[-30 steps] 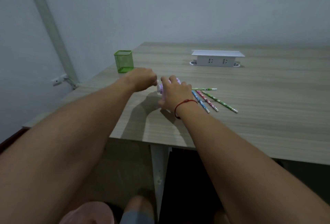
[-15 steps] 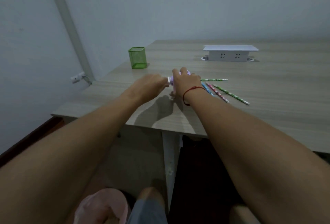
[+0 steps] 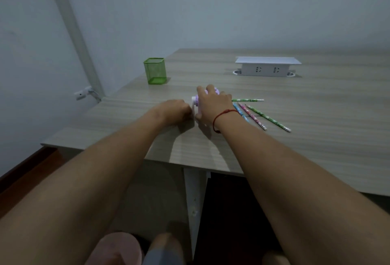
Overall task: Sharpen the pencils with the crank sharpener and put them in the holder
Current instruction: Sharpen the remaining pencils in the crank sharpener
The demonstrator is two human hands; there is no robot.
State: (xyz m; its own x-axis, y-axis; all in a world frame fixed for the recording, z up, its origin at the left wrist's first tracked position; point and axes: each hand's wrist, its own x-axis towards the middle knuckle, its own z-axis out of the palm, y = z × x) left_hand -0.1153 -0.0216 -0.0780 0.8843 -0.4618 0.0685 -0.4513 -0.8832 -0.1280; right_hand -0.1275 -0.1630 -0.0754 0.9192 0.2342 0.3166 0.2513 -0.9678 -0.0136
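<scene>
A small pink and white crank sharpener stands on the wooden table, mostly hidden under my right hand, which clasps its body from above. My left hand is closed at the sharpener's left end, where the crank sits; the crank itself is hidden by the fingers. Several patterned pencils lie fanned to the right: a green one pointing sideways from behind my right hand, a blue one, a pink one and another green one. A green mesh holder stands empty at the far left.
A white pop-up socket box rises from the table at the back. The table's front edge runs close under my forearms, its left edge near the wall. A wall socket with a cable sits left of the table.
My left hand has dropped lower at the sharpener's left end while my right hand stays clasped on the body. The camera has shifted, so the table sits further right and lower in view.
</scene>
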